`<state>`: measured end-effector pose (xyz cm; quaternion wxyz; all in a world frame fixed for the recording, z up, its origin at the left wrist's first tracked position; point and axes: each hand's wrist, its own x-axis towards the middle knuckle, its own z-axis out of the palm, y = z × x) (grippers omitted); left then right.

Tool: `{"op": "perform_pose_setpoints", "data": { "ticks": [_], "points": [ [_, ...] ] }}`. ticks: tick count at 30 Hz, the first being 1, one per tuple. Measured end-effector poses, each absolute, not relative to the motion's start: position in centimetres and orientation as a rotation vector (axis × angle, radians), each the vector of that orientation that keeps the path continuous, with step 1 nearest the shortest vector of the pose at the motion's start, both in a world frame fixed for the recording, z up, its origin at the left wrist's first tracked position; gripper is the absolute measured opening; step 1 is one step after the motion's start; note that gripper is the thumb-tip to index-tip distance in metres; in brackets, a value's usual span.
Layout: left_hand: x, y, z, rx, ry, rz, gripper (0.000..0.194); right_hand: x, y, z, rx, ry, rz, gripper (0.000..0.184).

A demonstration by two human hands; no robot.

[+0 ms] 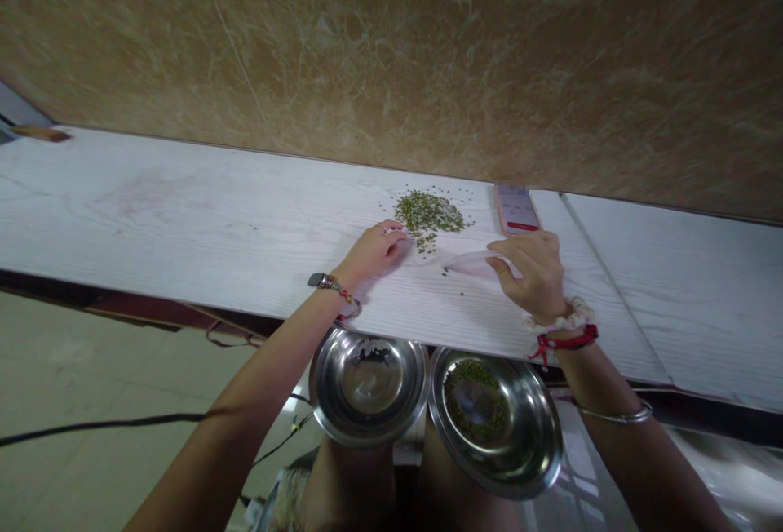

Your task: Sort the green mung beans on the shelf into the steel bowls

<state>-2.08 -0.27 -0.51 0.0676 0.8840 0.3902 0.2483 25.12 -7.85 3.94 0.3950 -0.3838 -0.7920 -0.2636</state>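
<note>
Small green beans spread loose on the worktop, just beyond the left hand; two steel bowls sit at its near edge, presumably for easy reach. Right hand pinches a pale pointed piece, tip by stray beans, knuckles up. Left half-curled, palm down; any hold unclear

Two bowls, one seed heap

Loose green grains lie heaped on the desk, towards its rear edge. Left hand: beside the heap. Right hand: gripping a pale translucent piece. Phone: at rear edge. Below front edge: one metal bowl; another metal bowl, containing green grains.
</note>
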Motion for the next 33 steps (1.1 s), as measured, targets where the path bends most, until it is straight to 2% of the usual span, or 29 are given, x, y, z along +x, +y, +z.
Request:
{"op": "perform_pose_setpoints", "data": {
  "ticks": [11,27,33],
  "points": [
    [-2.1,-0.3,-0.5,2.677,1.112,0.779,0.028,24.8,-9.5,4.1,-0.974,-2.102,-0.468,0.013],
    [-1.0,-2.5,1.1,2.943,0.702,0.741,0.016,25.4,-14.2,5.9,-0.832,-2.176,-0.38,0.006],
    [-0.5,-3.2,1.5,3.069,0.503,0.695,0.015,25.9,-17.1,6.5,-0.828,-2.193,-0.316,0.015]
  ]
}}
